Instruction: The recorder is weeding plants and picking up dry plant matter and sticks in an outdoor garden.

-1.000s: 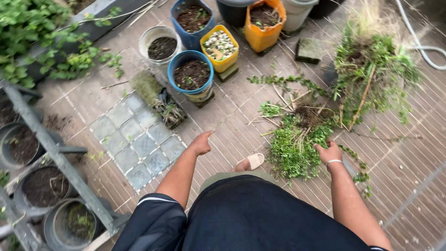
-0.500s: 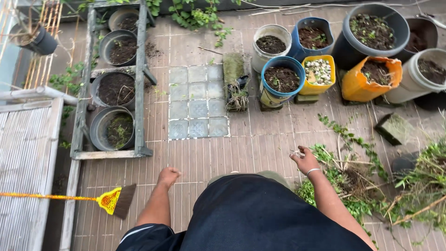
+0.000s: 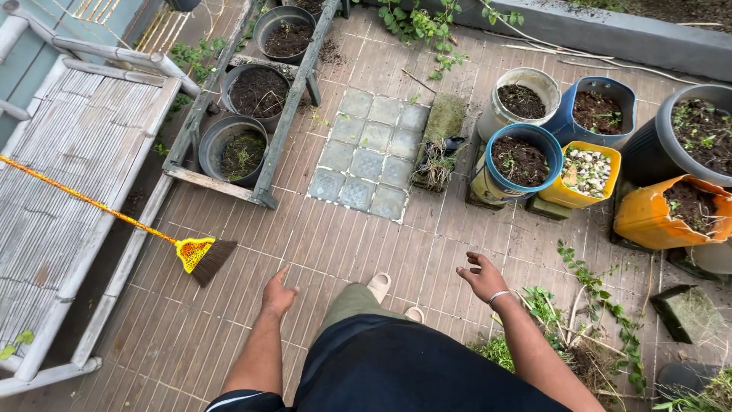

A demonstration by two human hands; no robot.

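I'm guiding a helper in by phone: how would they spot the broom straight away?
Start at the pale slatted bench along the left edge. A long yellow-orange handle slants down across it to the broom on the ribbed floor, just ahead of the left hand. Only it has a yellow collar and dark bristles.

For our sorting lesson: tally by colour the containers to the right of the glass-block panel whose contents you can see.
white bucket: 1
blue pots: 2
yellow tub: 1
orange container: 1
black pot: 1
Total: 6
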